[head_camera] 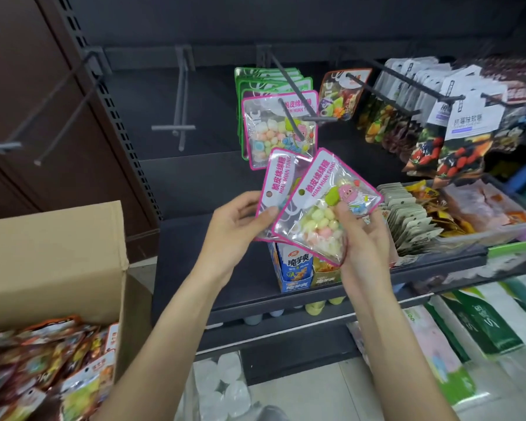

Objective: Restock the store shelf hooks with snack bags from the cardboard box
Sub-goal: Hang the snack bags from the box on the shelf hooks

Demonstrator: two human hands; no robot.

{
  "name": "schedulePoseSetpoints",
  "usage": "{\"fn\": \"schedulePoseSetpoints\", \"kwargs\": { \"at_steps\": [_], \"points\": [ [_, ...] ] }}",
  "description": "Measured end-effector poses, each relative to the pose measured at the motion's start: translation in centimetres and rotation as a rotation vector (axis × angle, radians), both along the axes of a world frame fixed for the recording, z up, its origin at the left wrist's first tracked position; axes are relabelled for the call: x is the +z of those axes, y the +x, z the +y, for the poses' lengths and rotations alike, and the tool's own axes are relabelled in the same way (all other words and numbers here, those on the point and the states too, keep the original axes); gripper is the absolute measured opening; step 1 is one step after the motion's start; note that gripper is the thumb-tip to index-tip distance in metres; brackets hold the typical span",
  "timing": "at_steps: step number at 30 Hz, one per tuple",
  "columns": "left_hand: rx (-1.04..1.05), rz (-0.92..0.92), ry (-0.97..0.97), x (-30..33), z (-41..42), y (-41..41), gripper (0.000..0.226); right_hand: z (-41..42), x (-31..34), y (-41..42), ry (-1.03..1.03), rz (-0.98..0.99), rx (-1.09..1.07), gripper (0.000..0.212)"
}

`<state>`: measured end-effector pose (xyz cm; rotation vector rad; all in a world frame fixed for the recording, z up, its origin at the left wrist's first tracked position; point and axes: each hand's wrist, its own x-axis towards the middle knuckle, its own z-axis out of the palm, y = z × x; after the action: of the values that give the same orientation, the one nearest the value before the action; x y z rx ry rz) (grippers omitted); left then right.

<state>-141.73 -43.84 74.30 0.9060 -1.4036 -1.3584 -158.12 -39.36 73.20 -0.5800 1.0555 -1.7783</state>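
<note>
The left hand (pixel 240 220) pinches the back candy bag (pixel 274 183); the right hand (pixel 362 238) grips the front bag (pixel 325 208). Line 1 bag's hole up with the hook (pixel 292 120), then slide it on.

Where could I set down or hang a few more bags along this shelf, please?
The dark shelf is bare between the perforated upright and the blue snack boxes, and the two left hooks hang empty. It is crowded to the right: the hook with pink-edged bags and the fruit-snack hooks are full.
</note>
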Motion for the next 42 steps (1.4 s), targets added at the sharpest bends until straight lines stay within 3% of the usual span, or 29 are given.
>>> {"fn": "schedulePoseSetpoints", "kwargs": {
  "at_steps": [6, 11, 14, 18, 23, 29, 37, 39, 42],
  "points": [
    [0.109, -0.115, -0.279, 2.4, -1.9, -0.8, 0.010, 0.4, 0.1, 0.0, -0.037, 0.029, -0.043, 0.052],
    [0.114, -0.328, -0.538, 5.3, -4.2, -2.1, 0.007, 0.2, 0.4, -0.4, -0.093, 0.091, -0.051, 0.069],
    [0.187, -0.358, -0.535, 5.6, -5.3, -2.8, 0.006, -0.3, 0.3, -0.3, -0.073, 0.149, -0.019, 0.071],
    [0.230, -0.293, -0.568, 5.5, -5.7, -3.3, 0.024, -0.8, -0.1, -0.2, -0.052, 0.120, 0.023, 0.068],
    [0.242, -0.356, -0.878, 4.4, -7.0, -2.7, 0.012, -1.7, -0.7, -0.2, -0.019, 0.138, 0.046, 0.056],
    [0.380, -0.534, -0.932, 4.7, -11.1, -3.1, 0.020, -2.9, -0.9, -1.1, 0.021, 0.280, -0.058, 0.042],
    [0.590, -0.816, -1.008, 4.9, -12.8, -4.5, 0.032, -1.0, -1.1, -2.6, 0.080, 0.295, -0.079, 0.039],
    [0.692, -0.787, -1.049, 4.3, -11.8, -4.4, 0.033, -0.6, -0.6, -2.5, 0.063, 0.291, -0.076, 0.041],
    [0.655, -0.431, -0.932, 3.0, -7.3, -3.6, 0.026, 0.3, 0.8, -2.3, -0.053, 0.264, -0.072, 0.037]
  ]
}}
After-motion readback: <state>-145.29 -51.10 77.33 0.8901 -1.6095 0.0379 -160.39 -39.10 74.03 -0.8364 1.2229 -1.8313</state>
